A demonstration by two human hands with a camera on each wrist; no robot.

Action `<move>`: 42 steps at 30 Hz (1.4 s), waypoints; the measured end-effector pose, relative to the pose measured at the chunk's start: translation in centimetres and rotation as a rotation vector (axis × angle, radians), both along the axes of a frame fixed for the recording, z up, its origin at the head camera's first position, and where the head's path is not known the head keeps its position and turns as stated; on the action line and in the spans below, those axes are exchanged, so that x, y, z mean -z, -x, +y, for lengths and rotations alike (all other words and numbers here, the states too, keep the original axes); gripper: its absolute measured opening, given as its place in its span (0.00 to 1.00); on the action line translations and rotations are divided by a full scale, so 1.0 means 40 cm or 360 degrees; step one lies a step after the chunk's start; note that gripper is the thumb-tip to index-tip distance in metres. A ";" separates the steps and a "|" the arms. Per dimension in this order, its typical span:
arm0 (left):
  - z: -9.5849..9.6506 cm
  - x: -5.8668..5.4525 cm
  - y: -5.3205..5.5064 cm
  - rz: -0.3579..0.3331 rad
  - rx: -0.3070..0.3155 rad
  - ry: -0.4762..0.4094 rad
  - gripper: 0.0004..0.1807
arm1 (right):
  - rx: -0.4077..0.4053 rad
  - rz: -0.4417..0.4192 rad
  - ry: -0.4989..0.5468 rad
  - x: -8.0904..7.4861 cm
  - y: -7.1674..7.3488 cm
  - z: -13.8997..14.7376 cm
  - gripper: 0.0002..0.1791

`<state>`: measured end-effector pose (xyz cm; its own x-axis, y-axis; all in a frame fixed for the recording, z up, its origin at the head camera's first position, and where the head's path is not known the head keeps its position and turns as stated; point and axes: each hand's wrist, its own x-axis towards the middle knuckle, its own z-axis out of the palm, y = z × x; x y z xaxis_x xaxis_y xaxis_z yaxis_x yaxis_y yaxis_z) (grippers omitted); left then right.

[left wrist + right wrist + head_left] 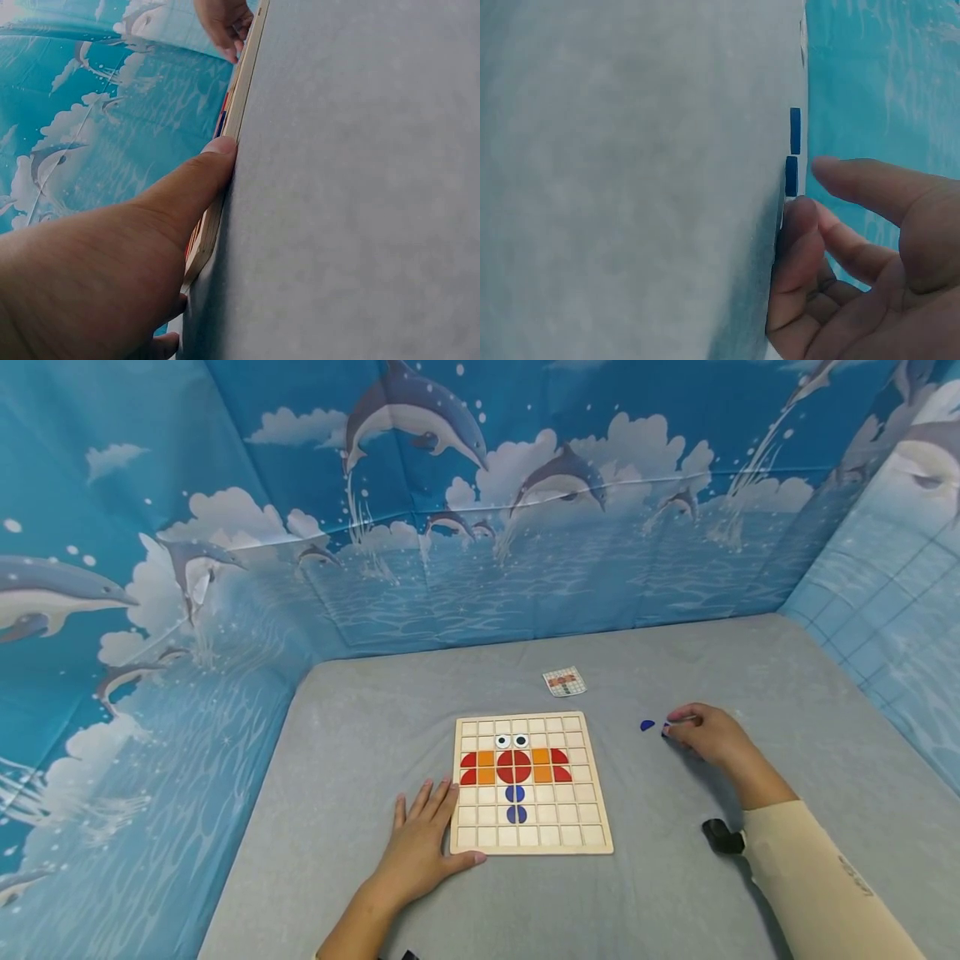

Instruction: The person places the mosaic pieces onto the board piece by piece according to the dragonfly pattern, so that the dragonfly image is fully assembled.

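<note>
My left hand (415, 852) is spread at the near left corner of a wooden grid board (472, 838). Its fingers lie at the left edge, while the thumb (202, 169) rests against the near edge. Set in the grid are red quarter-circles (514, 767), orange squares (542, 766), blue semicircles (516, 814) and two eye pieces (521, 741). Right of the board, my right hand (708, 735) is down at a blue piece (792, 176), with thumb and forefinger apart around it. Another blue semicircle (647, 725) lies just beside it on the cloth.
A small pattern card (564, 682) lies behind the board on the grey cloth-covered table (360, 727). Blue dolphin-print curtains (465, 585) stand at the back and sides. A black strap piece (723, 837) sticks out by the right sleeve.
</note>
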<state>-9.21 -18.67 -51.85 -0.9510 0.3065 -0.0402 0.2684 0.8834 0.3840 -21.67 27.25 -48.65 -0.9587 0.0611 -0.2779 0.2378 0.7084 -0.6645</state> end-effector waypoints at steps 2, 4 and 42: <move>0.000 0.000 0.001 -0.0010 -0.0007 -0.0002 0.60 | -0.0014 -0.0025 -0.0026 0.000 0.000 -0.001 0.25; 0.000 0.001 0.000 -0.0008 -0.0008 -0.0006 0.59 | -0.0025 -0.0041 -0.0056 0.001 0.000 -0.003 0.25; 0.000 0.003 -0.001 0.0019 -0.0005 -0.0019 0.59 | -0.0246 0.0247 0.0270 -0.064 -0.122 -0.199 0.11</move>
<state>-9.15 -18.66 -51.97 -0.9523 0.3040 -0.0254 0.2704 0.8796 0.3913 -16.78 19.29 -46.08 -0.9849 -0.1239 -0.1209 0.0218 0.6039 -0.7967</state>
